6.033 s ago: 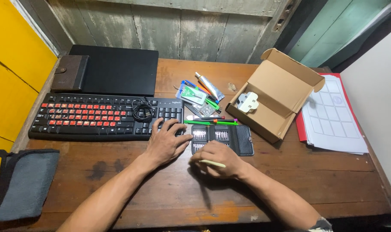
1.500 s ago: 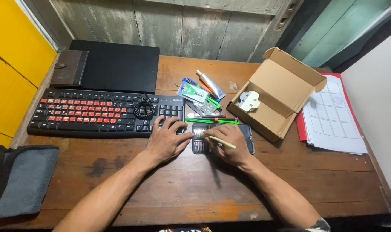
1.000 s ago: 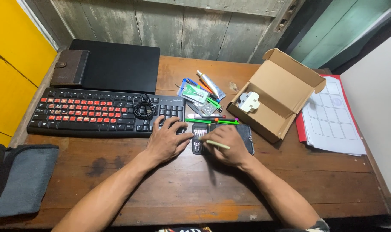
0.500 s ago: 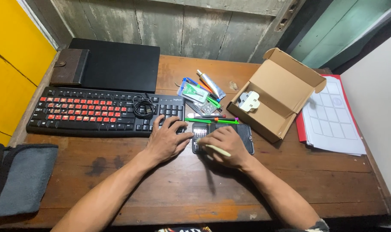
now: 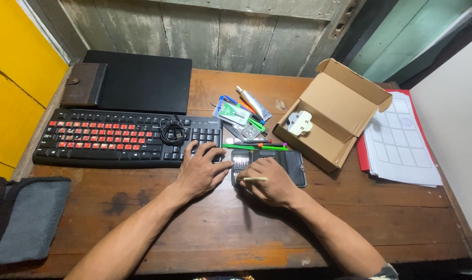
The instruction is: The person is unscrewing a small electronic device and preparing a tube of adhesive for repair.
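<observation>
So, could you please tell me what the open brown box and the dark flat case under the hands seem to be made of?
The open brown box looks like plain matt cardboard, with folded flaps and raw edges. The dark flat case seems plastic or soft synthetic, slightly glossy; the look leaves it open.

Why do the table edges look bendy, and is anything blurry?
Head view: the wide lens bows the wooden table at the frame's edges; the hands, left hand and right hand, look sharp on the keyboard and dark tool case; soft light, faint shadows, no glare.
</observation>
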